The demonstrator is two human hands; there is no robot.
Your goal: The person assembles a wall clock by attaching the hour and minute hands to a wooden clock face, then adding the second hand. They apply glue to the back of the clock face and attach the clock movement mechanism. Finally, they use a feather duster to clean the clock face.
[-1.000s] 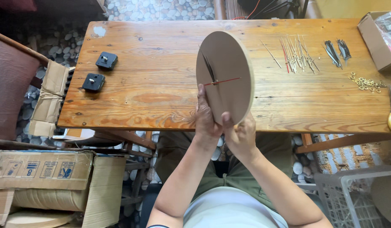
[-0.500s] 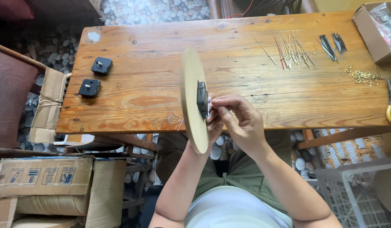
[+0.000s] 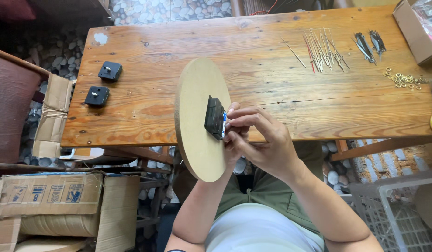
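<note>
Fingers of my right hand (image 3: 265,142) curl in a narrow pinch on the black clock movement (image 3: 215,118) fixed to the back of the round board disc (image 3: 197,116). My left hand (image 3: 234,140) sits mostly hidden behind the right, gripping the disc at its lower edge, so the disc stands nearly edge-on above the near edge of the wooden table (image 3: 253,70); both forearms rise from my lap.

On the table's left end lie two more black movements (image 3: 103,84), side by side. At the far right there is one fan of thin metal clock hands (image 3: 321,46), two small bundles of dark hands (image 3: 369,43) and a scatter of small brass rings (image 3: 402,78), too many to count.

One brown cardboard box (image 3: 414,28) sits on the right corner. On the floor at the left is another brown carton (image 3: 48,193) with small blue printed symbols on its side.
</note>
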